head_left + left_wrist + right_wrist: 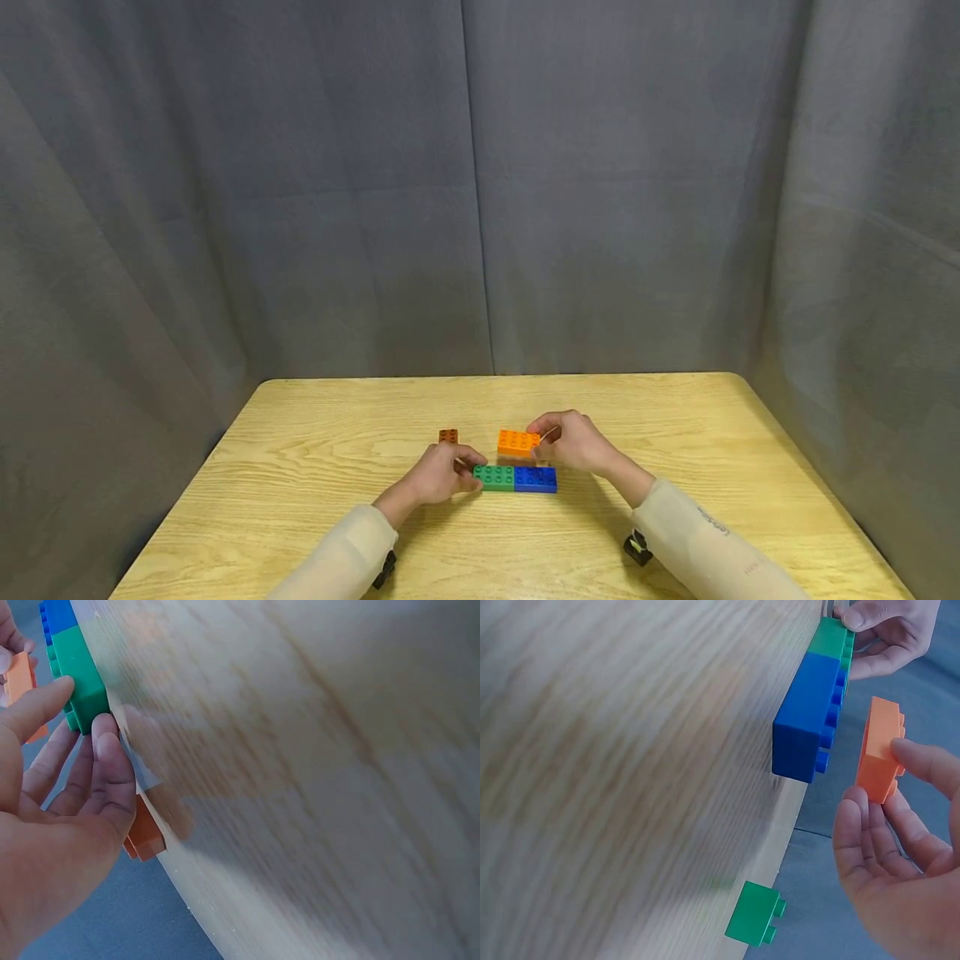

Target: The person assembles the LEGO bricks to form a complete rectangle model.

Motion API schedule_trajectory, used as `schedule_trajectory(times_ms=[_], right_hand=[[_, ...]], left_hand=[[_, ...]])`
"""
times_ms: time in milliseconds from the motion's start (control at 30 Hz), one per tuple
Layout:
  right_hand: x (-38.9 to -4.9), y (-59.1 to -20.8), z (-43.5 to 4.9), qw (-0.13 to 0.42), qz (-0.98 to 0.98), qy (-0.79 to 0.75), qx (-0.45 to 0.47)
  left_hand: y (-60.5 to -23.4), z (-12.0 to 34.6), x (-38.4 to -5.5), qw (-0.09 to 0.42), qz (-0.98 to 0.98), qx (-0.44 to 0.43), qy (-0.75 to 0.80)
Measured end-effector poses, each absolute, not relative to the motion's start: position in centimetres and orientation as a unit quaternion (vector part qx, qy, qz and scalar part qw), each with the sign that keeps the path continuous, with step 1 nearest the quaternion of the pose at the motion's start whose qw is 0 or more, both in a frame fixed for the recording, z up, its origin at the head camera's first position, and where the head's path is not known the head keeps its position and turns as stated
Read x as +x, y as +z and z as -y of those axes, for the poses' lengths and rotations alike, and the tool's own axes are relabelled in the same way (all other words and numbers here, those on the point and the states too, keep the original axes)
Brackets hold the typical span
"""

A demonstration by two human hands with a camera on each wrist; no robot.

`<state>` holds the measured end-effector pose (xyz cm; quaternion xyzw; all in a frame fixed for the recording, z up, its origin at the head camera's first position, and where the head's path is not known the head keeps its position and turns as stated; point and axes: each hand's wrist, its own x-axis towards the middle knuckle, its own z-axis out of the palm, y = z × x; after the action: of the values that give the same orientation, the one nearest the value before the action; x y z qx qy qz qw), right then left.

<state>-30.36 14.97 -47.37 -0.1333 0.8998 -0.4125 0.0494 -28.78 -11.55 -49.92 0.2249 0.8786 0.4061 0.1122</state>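
A green brick and a blue brick lie end to end on the table, studs up. At the green brick's left end, my left hand holds it between thumb and fingers. My right hand pinches an orange brick by its right end, raised above and behind the joined pair. In the right wrist view the orange brick hangs clear of the blue brick's studs, its own studs facing up. Just beyond my left hand stands a small brown brick.
A small green brick stands on the table in the right wrist view; my right hand hides it from the head view. The wood-grain table backs onto a grey curtain, which also hangs at both sides.
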Motion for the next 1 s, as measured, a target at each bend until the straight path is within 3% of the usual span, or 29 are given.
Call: schedule_trajectory(times_ms=[1000], right_hand=[[-28.2, -48.1, -15.0, 0.077, -0.899, -0.387, -0.192]], left_hand=[[-49.8, 11.4, -28.6, 0.11, -0.88, 0.229, 0.401]])
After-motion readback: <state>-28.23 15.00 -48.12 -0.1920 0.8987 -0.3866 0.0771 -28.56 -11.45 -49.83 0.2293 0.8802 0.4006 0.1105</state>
